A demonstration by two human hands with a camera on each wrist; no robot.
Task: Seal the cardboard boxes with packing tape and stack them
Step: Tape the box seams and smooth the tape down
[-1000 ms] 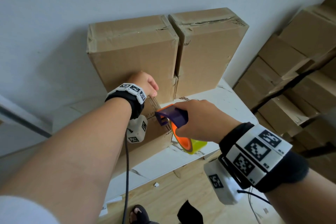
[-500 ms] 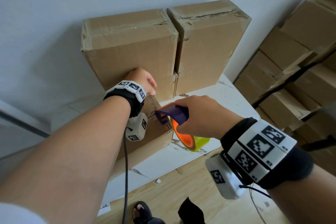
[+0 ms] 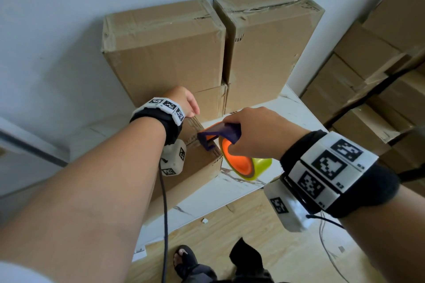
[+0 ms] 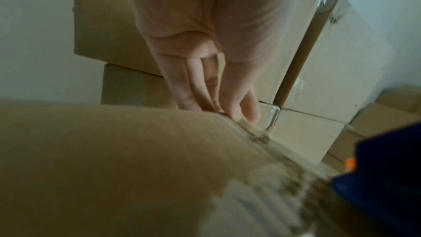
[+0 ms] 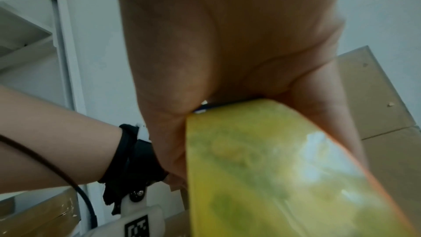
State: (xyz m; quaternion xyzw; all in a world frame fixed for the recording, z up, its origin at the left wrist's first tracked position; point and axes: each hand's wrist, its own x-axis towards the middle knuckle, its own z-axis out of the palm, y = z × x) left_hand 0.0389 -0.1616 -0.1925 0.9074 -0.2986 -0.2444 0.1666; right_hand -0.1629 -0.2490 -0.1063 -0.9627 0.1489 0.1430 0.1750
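Observation:
A low cardboard box (image 3: 195, 165) lies on the white table (image 3: 230, 193), mostly under my left forearm. My left hand (image 3: 184, 101) rests at its far edge, and its straight fingers (image 4: 241, 107) press the clear tape end down over that edge. My right hand (image 3: 257, 135) grips a tape dispenser (image 3: 220, 133) with a purple frame, orange core and yellow-green roll (image 5: 273, 168). The dispenser's front sits on the box top beside my left wrist. Behind, two taller sealed boxes (image 3: 165, 53) (image 3: 269, 48) stand on lower ones against the wall.
More cardboard boxes (image 3: 372, 76) are piled at the right on the floor. The table's front edge runs diagonally above a wooden floor (image 3: 264, 248), where a sandalled foot (image 3: 184, 259) shows. A black cable (image 3: 164, 213) hangs from my left wrist.
My hands and the dispenser have hardly shifted; the dispenser stays at the box's right end. The head view has drifted slightly.

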